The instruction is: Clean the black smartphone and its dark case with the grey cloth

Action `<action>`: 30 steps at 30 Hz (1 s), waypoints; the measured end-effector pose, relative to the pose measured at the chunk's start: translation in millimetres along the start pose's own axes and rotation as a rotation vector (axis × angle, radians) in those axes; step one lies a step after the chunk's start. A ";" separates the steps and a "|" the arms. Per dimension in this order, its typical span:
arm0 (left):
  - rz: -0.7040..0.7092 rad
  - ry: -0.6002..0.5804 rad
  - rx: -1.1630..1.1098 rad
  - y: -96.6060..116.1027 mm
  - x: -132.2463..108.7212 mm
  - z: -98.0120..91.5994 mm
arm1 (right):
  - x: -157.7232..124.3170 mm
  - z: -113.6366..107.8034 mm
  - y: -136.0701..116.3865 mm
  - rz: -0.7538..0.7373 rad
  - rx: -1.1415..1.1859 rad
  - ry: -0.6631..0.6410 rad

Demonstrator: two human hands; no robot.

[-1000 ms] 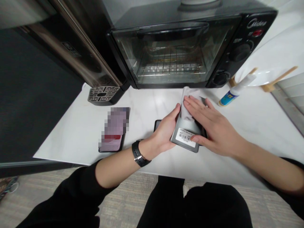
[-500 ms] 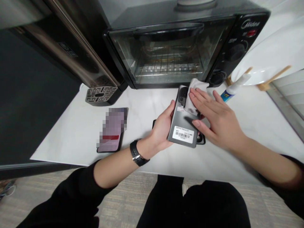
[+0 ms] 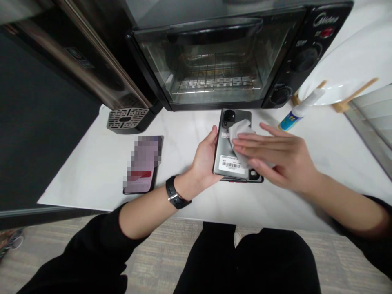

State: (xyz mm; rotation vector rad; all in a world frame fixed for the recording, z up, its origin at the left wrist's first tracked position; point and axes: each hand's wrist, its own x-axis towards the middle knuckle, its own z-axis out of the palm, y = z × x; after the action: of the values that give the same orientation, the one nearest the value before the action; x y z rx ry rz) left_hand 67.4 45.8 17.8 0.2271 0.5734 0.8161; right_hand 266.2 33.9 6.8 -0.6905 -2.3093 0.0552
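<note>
3 phones show over the white counter (image 3: 190,130). 1 grey phone (image 3: 226,153), back up, sits just in front of the 1 toaster oven (image 3: 214,61), its left edge clamped by the left hand (image 3: 203,163). 1 dark phone (image 3: 255,176) lies partly under it, and 1 lit phone (image 3: 142,163) lies well to the left. the right hand (image 3: 281,157), fingers straight and slightly apart, presses 1 white cloth (image 3: 240,128) onto the grey back. 1 spray bottle (image 3: 294,116) lies to the right.
</note>
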 end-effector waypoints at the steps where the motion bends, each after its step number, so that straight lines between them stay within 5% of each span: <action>1: -0.003 0.005 0.008 -0.1 -0.2 -0.1 | 0.2 -0.3 3.4 0.101 -0.056 0.023; 4: -0.065 -0.024 0.044 -1.5 -3.0 1.4 | 0.5 1.0 10.8 0.285 -0.176 -0.002; 8: -0.182 -0.063 0.047 -6.8 -6.0 1.8 | 0.6 2.6 12.9 0.282 -0.167 -0.053; 15: -0.050 0.006 -0.049 -8.7 1.9 -5.9 | 1.1 6.1 -4.1 -0.103 0.117 -0.217; 19: 0.047 -0.045 -0.047 0.8 0.1 -0.3 | 1.4 4.3 -3.7 -0.232 0.231 -0.176; 23: 0.088 0.018 -0.028 4.4 -3.3 2.8 | 1.0 -2.1 8.5 -0.035 0.048 -0.027; 30: -0.135 -0.057 0.056 -3.3 -7.7 5.0 | 1.3 -3.7 10.4 0.204 -0.120 -0.013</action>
State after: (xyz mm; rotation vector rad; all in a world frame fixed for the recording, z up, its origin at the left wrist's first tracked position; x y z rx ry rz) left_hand 68.1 38.0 23.7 0.2599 0.5525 0.6616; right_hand 272.6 42.9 8.0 -0.9884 -2.2610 0.0154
